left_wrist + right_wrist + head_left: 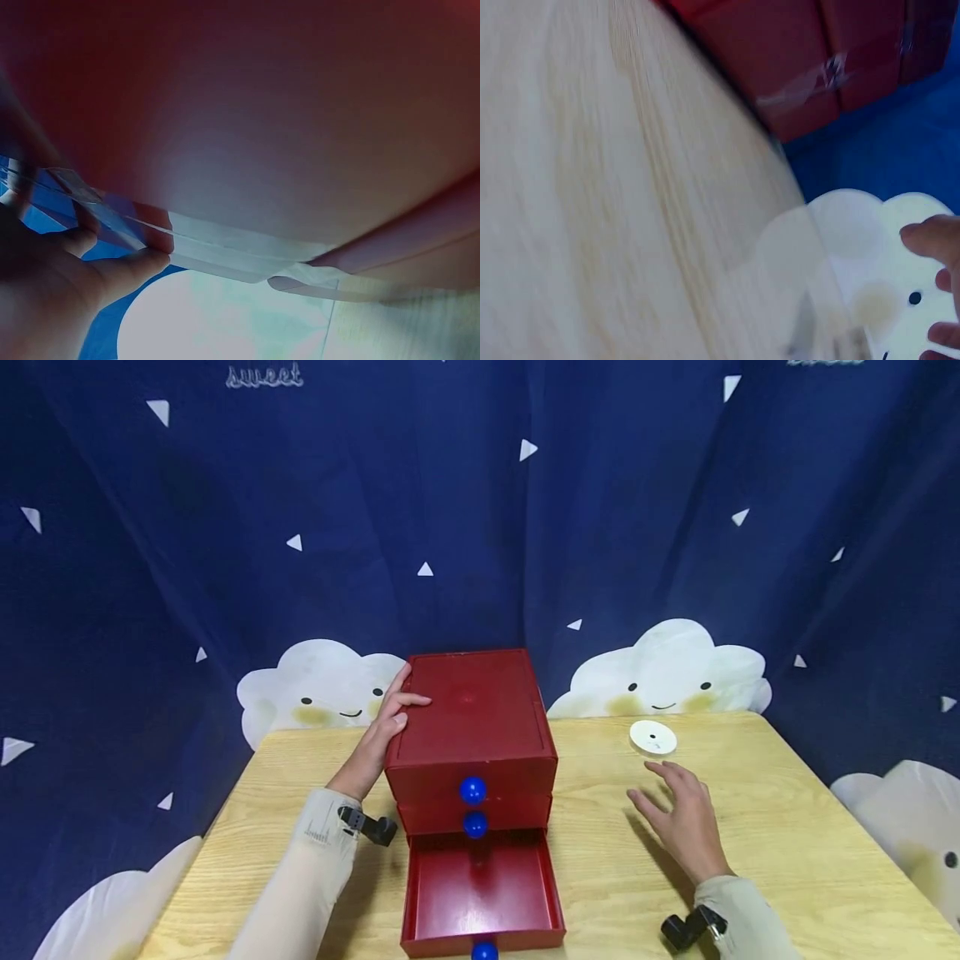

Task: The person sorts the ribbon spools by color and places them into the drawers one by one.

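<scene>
A dark red drawer unit [472,710] stands at the middle of the table, with a blue ball knob on each drawer. Its bottom drawer [480,893] is pulled out, and the bare red floor inside shows. My left hand [386,727] rests along the unit's upper left edge, fingers extended onto the top; the left wrist view shows its fingertips at the side wall. To the right, my right hand [682,822] is held over the table with fingers loosely bent and nothing in them. Just beyond its fingertips lies a flat white round spool [653,737] with a small dark centre hole.
The pale wooden table [600,877] ends at the back against a dark blue curtain [465,510] printed with white triangles and smiling clouds. The two upper drawers are closed. The open drawer reaches toward the near edge of the head view.
</scene>
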Tool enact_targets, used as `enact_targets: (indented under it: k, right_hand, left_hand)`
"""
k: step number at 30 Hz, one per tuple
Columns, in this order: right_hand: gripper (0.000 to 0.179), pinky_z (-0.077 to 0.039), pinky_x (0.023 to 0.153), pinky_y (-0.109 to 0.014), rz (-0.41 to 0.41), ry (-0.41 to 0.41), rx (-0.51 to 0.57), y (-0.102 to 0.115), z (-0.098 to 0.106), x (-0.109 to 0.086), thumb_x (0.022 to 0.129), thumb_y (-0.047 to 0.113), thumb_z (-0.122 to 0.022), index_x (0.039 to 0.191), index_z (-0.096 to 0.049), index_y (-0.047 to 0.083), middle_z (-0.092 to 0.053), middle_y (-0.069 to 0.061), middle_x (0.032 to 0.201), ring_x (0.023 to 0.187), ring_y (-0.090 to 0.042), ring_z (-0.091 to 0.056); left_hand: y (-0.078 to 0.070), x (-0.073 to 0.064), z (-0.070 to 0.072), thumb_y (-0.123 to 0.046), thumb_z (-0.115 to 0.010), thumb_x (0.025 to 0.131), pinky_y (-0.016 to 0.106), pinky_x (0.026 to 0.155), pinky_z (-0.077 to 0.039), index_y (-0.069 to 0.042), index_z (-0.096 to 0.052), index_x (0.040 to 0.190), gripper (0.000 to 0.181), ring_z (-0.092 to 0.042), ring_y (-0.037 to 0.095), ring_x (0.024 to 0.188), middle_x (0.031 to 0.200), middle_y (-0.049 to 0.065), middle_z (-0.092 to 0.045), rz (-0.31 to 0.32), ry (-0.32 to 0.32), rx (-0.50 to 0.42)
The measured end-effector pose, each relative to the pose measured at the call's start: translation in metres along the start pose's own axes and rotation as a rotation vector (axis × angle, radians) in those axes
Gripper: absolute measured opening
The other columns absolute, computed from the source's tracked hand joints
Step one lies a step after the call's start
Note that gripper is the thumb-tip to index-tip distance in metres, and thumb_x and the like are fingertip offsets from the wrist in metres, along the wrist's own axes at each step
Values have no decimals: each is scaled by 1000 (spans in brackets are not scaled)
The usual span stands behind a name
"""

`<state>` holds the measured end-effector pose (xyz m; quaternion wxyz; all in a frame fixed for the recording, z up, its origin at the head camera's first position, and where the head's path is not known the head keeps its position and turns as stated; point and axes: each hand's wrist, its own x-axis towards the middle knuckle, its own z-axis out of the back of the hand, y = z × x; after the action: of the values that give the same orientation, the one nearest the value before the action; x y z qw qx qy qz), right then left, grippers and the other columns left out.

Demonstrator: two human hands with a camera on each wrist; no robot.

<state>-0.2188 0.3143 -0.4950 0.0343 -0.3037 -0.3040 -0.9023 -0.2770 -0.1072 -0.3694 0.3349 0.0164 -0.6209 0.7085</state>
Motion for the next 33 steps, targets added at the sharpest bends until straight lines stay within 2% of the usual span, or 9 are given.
enact_targets:
  k: [5, 11, 15, 21, 29, 33]
  right_hand:
    - [53, -31, 82, -51, -15, 6, 4, -15, -10, 5, 74, 30, -72, 120, -56, 8, -47, -20, 124, 108, -38, -40]
    - [55, -30, 83, -53, -46, 14, -19, -30, -17, 8, 75, 33, -71, 121, -55, 6, -45, -21, 124, 108, -40, -39]
    - [56, -30, 85, -53, -69, 4, -43, -40, -23, 15, 75, 34, -71, 121, -54, 7, -44, -22, 124, 108, -40, -38]
    - [56, -29, 87, -52, -24, -38, -35, -54, -30, 30, 72, 28, -74, 119, -56, 7, -44, -24, 123, 109, -42, -38]
    - [59, -30, 85, -55, -48, -20, -67, -67, -40, 42, 71, 30, -75, 121, -55, 7, -42, -25, 126, 109, -45, -37]
    - [61, -31, 84, -55, -43, -41, -82, -76, -44, 44, 68, 28, -77, 120, -55, 6, -44, -26, 123, 106, -46, -39]
  left_hand:
    - [1, -1, 0, -14, -28, 91, 46, 100, -20, 1, -43, 123, 38, 0, 18, 136, 151, -1, 3, 5, 4, -7]
    - [2, 0, -2, -13, -28, 91, 48, 102, -13, 1, -43, 123, 37, 1, 18, 136, 151, 2, 3, -19, 14, 3]
    - [2, 0, 0, -13, -28, 92, 49, 101, -15, 1, -43, 123, 37, 1, 18, 136, 151, 1, 3, -9, 12, 8]
    - [0, 3, 2, -13, -28, 92, 51, 102, -13, 1, -43, 123, 38, 2, 19, 136, 151, 2, 3, -22, 9, 32]
    - [0, 0, 2, -17, -29, 92, 46, 96, -26, -5, -43, 125, 38, -2, 15, 136, 151, -5, 3, 38, -3, 18]
    - [-1, -1, 0, -16, -29, 92, 47, 97, -26, -5, -43, 125, 37, -2, 15, 136, 151, -5, 4, 38, -2, 15]
